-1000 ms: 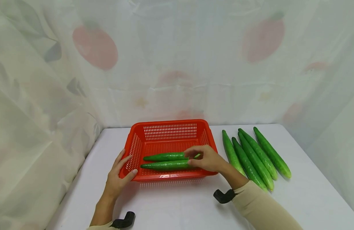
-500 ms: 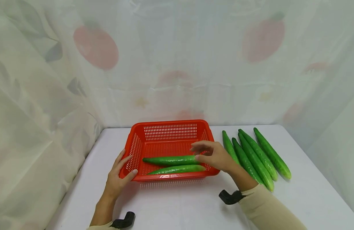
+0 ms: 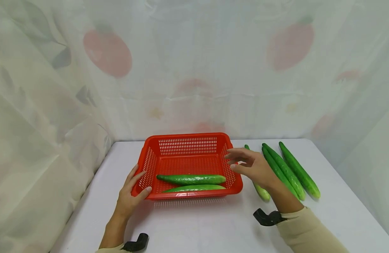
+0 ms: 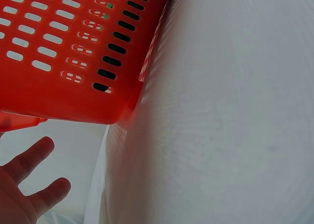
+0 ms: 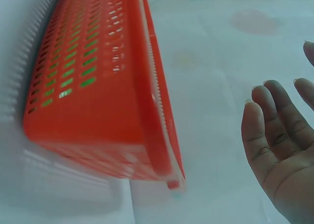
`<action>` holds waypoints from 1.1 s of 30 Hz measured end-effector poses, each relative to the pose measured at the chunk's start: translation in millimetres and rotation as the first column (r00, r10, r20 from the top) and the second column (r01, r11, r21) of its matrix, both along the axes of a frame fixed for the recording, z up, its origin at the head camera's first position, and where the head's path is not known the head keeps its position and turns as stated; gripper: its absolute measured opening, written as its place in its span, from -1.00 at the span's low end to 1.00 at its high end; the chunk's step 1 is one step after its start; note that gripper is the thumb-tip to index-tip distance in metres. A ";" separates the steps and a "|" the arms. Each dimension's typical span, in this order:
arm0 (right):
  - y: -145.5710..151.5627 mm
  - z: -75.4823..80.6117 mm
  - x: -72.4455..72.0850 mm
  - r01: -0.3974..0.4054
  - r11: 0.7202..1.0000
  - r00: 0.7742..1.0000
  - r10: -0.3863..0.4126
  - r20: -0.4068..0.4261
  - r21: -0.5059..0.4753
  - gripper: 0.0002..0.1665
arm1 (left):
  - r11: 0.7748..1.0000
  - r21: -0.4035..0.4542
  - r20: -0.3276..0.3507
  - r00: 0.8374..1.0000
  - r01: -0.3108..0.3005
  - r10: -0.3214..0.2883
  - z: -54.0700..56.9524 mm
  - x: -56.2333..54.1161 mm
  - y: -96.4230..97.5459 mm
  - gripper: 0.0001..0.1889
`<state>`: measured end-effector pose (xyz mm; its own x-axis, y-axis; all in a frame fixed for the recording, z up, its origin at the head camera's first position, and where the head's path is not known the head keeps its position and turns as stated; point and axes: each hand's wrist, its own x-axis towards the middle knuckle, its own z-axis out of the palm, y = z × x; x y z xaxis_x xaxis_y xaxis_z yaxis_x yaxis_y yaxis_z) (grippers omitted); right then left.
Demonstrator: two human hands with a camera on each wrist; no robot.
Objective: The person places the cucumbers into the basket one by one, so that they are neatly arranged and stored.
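Right hand (image 3: pixel 252 168) has moved toward 3 o'clock since the earlier frame; fingers relaxed, holding nothing, near the rim of the red basket (image 3: pixel 188 136). Left hand (image 3: pixel 128 196) rests at the basket's 8 o'clock corner, fingers spread and mostly straight. Tally: two cucumbers (image 3: pixel 191 179) inside, along the 6 o'clock side; at least four loose cucumbers (image 3: pixel 300 172) on the table (image 3: pixel 197 225) toward 3 o'clock, right hand and forearm (image 3: pixel 284 198) possibly hiding more. Judgement: work looks part done, with more cucumbers outside than in.
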<state>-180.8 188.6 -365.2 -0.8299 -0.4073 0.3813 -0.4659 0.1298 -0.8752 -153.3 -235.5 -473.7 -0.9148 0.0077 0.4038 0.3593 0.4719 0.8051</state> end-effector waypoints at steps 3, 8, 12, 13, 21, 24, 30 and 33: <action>7.0 1.5 3.0 0.020 1.000 1.000 -0.021 -0.021 -0.016 -0.52 | 1.000 -0.005 0.005 1.000 -0.005 0.005 0.1 0.4 0.4 -0.43; 19.5 2.8 7.0 0.038 0.997 0.999 -0.039 -0.024 -0.061 -0.52 | 1.000 0.008 -0.005 1.000 0.003 -0.003 -0.8 -0.3 0.8 -0.43; 29.7 5.5 11.3 0.070 0.995 0.997 -0.071 -0.011 -0.075 -0.53 | 1.000 0.019 -0.012 1.000 0.015 -0.014 -1.5 -0.8 0.8 -0.43; 32.3 6.5 12.4 0.080 0.994 0.997 -0.081 -0.016 -0.075 -0.53 | 1.000 0.019 -0.011 1.000 0.015 -0.015 -1.4 -0.7 0.8 -0.43; 52.6 14.5 22.1 0.091 0.985 0.994 -0.100 -0.049 -0.150 -0.48 | 1.000 0.002 0.005 1.000 0.000 0.000 -0.2 -0.2 1.3 -0.42; 60.2 17.2 25.7 0.086 0.980 0.994 -0.097 -0.052 -0.181 -0.46 | 1.000 0.000 0.007 1.000 -0.001 0.001 -0.2 0.0 1.1 -0.42; 78.1 20.5 31.6 0.143 0.975 0.986 -0.156 -0.064 -0.170 -0.44 | 1.000 0.009 0.004 1.000 0.008 -0.008 -0.9 -0.2 0.3 -0.43; 87.4 20.8 33.6 0.143 0.970 0.986 -0.157 -0.059 -0.199 -0.41 | 1.000 0.008 0.006 1.000 0.008 -0.008 -1.4 -0.5 0.3 -0.43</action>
<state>-147.2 275.9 -344.4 -0.8427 -0.1927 0.5027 -0.5178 0.0348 -0.8548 -153.8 -235.2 -475.0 -0.9170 0.0118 0.3986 0.3584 0.4629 0.8107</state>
